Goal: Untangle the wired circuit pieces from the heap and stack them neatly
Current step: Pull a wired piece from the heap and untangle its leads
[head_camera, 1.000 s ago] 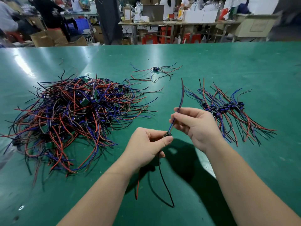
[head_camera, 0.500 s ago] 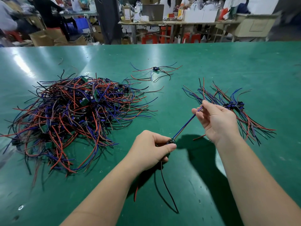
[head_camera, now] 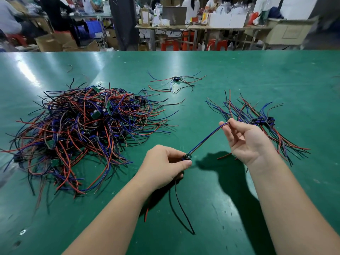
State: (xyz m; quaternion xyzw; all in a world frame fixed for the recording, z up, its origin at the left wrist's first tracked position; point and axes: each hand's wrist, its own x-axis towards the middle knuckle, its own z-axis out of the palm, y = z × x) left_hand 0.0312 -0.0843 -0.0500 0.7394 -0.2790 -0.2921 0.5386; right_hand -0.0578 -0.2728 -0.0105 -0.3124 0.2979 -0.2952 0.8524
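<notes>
Wire pair (head_camera: 206, 139) now pulled taut: right hand (head_camera: 246, 138) slid its pinch grip to the tips; left hand (head_camera: 165, 166) pinches board (head_camera: 186, 157). Looks ready for stack (head_camera: 261, 122).

This is an electronics assembly workshop: a wide green bench (head_camera: 257, 74) carries a heap (head_camera: 88, 133) of wired circuit pieces, and behind it workers (head_camera: 57, 13) sit at cluttered tables (head_camera: 202, 28) among cardboard boxes (head_camera: 47, 43) and red stools (head_camera: 167, 45).

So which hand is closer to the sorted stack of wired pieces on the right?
Right. The right hand sits just in front of the stack, overlapping its near wires, pinching a blue wire end. The left hand is farther left, gripping that piece's small board.
</notes>
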